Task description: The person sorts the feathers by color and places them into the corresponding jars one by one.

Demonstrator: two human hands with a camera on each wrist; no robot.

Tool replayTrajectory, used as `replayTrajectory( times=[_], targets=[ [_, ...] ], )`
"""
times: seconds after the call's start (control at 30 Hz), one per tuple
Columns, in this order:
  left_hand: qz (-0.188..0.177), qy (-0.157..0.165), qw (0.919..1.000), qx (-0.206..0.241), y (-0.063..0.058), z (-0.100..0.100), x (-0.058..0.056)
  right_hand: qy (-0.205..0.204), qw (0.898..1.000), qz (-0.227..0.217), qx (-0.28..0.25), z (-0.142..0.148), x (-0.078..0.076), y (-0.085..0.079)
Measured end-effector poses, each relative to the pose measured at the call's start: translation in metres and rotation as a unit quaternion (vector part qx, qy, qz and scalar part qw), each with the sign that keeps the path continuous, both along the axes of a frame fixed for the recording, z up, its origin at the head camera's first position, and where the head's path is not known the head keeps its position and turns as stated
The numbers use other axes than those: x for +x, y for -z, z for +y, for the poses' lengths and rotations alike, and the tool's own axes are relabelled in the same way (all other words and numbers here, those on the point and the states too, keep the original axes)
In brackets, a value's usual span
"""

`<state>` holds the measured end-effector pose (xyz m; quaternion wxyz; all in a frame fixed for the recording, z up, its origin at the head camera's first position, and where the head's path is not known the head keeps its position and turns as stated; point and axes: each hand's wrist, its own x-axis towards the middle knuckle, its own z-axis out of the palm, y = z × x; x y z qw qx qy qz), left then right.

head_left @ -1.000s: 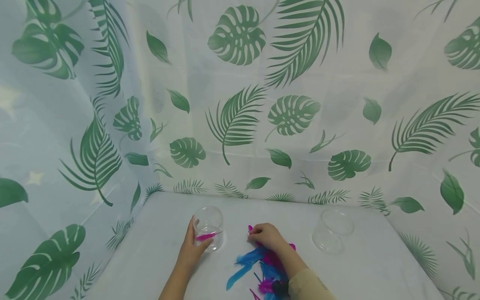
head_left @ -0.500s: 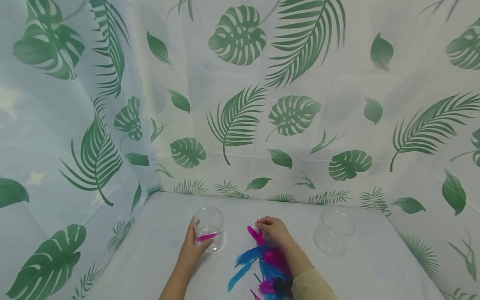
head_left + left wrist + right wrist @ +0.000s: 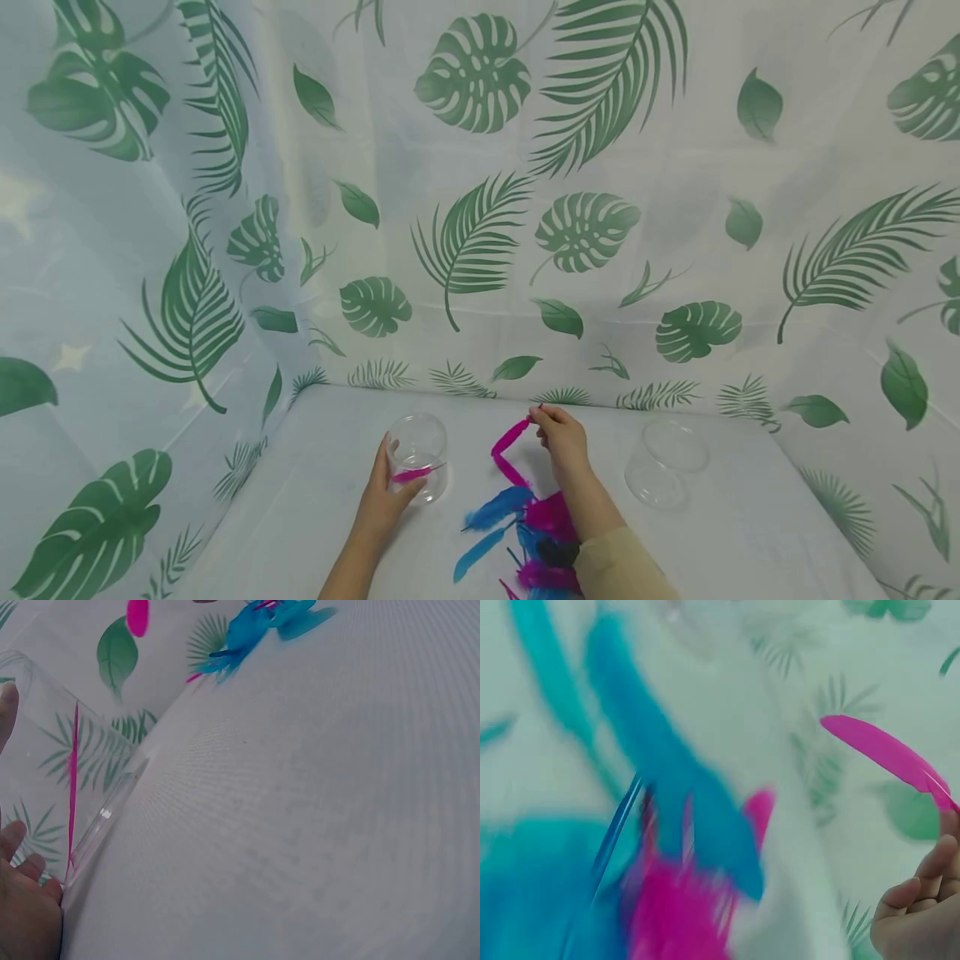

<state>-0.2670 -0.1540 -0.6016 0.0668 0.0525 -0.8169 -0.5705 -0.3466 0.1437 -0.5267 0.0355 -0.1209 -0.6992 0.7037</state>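
My left hand (image 3: 384, 498) holds a clear round jar (image 3: 420, 433) on the white table, thumb on the near side and fingers round its left. Inside the jar lies one pink feather (image 3: 411, 474), also visible through the wall in the left wrist view as a thin pink line. Between thumb and fingertips, my right hand (image 3: 566, 446) pinches the shaft of another pink feather (image 3: 512, 435), raised above the table; in the right wrist view this feather (image 3: 885, 754) points up and left. Below it spreads a pile of feathers, blue (image 3: 498, 507) and pink (image 3: 551, 515), partly hidden by my right forearm.
A second clear container (image 3: 656, 483) stands to the right of my right arm. One dark feather (image 3: 558, 552) shows among the pile. A leaf-printed curtain (image 3: 480, 350) closes off the back and sides of the white table (image 3: 300, 467).
My right hand has moved away from me and up, drawing a pink feather off the pile. The left hand and jar have stayed in place.
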Motion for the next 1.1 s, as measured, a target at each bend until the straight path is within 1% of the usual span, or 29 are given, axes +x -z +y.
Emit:
replayTrajectory(
  times=[0.07,0.17,0.23,0.33,0.4,0.47,0.57,0.67,0.9,1.0,1.1],
  targets=[
    [-0.001,-0.001,1.0,0.001,-0.001,0.0,0.001,-0.004,0.999,0.009,-0.043,-0.011,0.001,-0.012],
    [-0.003,-0.003,1.0,0.001,-0.001,-0.001,0.0,-0.024,0.994,0.025,-0.102,-0.034,0.001,-0.029],
    [-0.004,-0.004,1.0,0.001,0.0,-0.003,0.0,-0.042,0.99,0.036,-0.131,-0.051,0.001,-0.038],
    [-0.004,-0.005,0.9999,0.012,0.002,-0.004,-0.001,-0.068,0.986,0.044,-0.145,-0.076,0.004,-0.046],
    [-0.004,-0.001,0.9999,0.015,0.003,-0.003,-0.001,-0.081,0.987,0.053,-0.127,-0.09,0.006,-0.047],
    [-0.002,0.001,0.9998,0.018,0.004,-0.001,-0.001,-0.086,0.99,0.052,-0.096,-0.103,0.008,-0.045],
    [0.002,-0.002,0.9999,0.016,0.003,0.0,-0.001,-0.089,0.994,0.049,-0.036,-0.118,0.01,-0.037],
    [0.003,-0.009,0.9998,0.015,0.002,0.002,-0.001,-0.092,0.995,0.047,0.004,-0.128,0.013,-0.028],
    [0.0,-0.007,0.9999,0.012,0.0,0.002,0.0,-0.072,0.995,0.059,0.026,-0.136,0.017,-0.01],
    [-0.006,-0.009,0.9999,0.013,-0.001,0.001,0.0,-0.067,0.996,0.048,0.032,-0.137,0.019,-0.006],
    [-0.004,-0.008,0.9999,0.012,-0.001,0.001,-0.001,-0.081,0.996,0.035,0.021,-0.14,0.022,-0.003]
  ],
)
